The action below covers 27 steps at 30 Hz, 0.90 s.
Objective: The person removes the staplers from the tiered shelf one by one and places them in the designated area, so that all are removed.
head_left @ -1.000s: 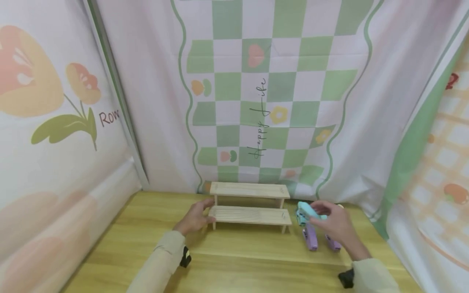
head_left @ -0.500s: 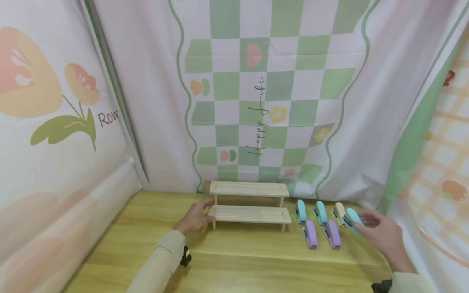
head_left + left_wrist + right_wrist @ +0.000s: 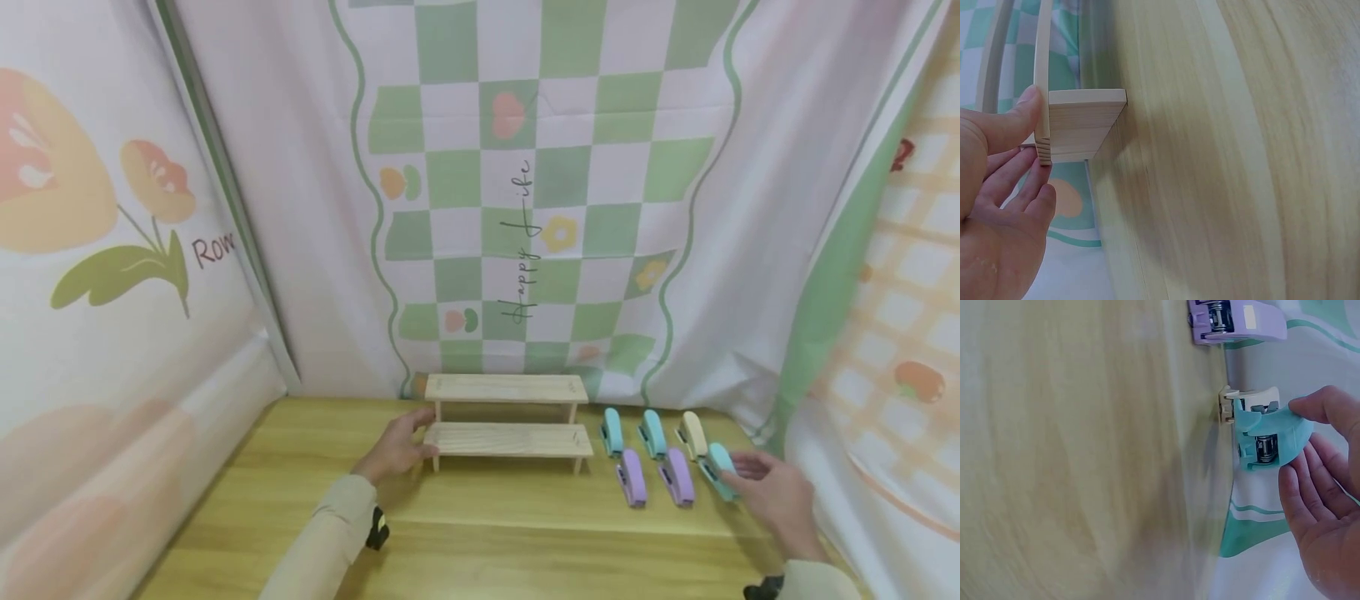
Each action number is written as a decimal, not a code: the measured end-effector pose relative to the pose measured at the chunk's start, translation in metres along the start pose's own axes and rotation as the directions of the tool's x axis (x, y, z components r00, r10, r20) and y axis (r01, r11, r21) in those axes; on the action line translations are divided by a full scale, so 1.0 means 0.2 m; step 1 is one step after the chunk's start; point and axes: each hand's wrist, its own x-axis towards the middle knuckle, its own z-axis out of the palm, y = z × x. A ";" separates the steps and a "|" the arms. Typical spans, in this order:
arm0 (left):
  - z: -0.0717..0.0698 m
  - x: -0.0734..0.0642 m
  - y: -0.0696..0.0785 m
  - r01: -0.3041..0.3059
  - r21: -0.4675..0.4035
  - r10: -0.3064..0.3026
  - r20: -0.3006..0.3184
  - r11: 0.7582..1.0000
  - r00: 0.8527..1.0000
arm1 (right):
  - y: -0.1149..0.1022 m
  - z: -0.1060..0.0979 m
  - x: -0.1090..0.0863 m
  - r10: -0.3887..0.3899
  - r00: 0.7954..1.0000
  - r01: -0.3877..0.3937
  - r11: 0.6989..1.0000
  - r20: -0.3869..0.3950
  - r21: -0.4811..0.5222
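My left hand pinches the left end of a two-tier wooden stand; in the left wrist view its thumb and fingers close on the lower board. At the right, my right hand holds a teal stapler between thumb and fingers. The right wrist view has this stapler overlapping a cream stapler behind it. Whether its base touches the table cannot be told. Two purple staplers form a front row with it. Behind them stand two more teal staplers and the cream one.
The wooden table runs to a checkered curtain at the back. Fabric hangs on the left and right sides. The stand's upper board sits higher and behind the lower one.
My right hand has moved right from the row of staplers, then a little toward me, with the teal stapler, which now lines up beside the purple ones. The left hand stays on the stand.
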 end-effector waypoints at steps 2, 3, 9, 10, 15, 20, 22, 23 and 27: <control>0.00 0.00 0.00 0.002 -0.009 -0.002 0.001 1.000 1.000 | 0.00 0.00 -0.01 0.014 1.000 -0.014 1.000 0.002 0.004; 0.00 0.00 0.00 0.000 -0.007 0.000 0.001 1.000 1.000 | 0.00 0.01 -0.01 0.014 1.000 -0.014 1.000 0.002 0.007; 0.00 0.01 0.01 0.001 -0.003 -0.001 -0.001 1.000 1.000 | 0.01 0.03 -0.02 0.043 0.999 -0.044 0.998 0.017 0.040; 0.00 0.01 0.01 0.003 -0.004 -0.003 -0.002 1.000 1.000 | 0.01 0.03 -0.02 0.052 0.998 -0.053 0.998 0.017 0.042; 0.00 0.01 0.01 -0.012 0.016 0.012 0.004 1.000 1.000 | 0.03 0.04 -0.03 0.075 0.997 -0.075 0.996 0.008 0.047; 0.00 0.00 0.02 -0.012 0.010 0.012 0.004 1.000 1.000 | 0.03 0.03 -0.03 0.089 0.996 -0.089 0.995 0.020 0.046; -0.01 0.00 0.03 0.004 0.005 -0.004 0.005 1.000 1.000 | 0.02 0.03 -0.03 0.088 0.996 -0.089 0.996 0.024 0.029; -0.01 0.00 0.03 0.001 0.006 -0.001 0.001 1.000 1.000 | 0.02 0.03 -0.03 0.079 0.997 -0.079 0.997 0.025 0.017; -0.02 0.00 0.04 0.010 0.009 -0.010 -0.013 1.000 1.000 | -0.04 0.01 -0.02 0.015 0.999 -0.015 1.000 0.035 -0.014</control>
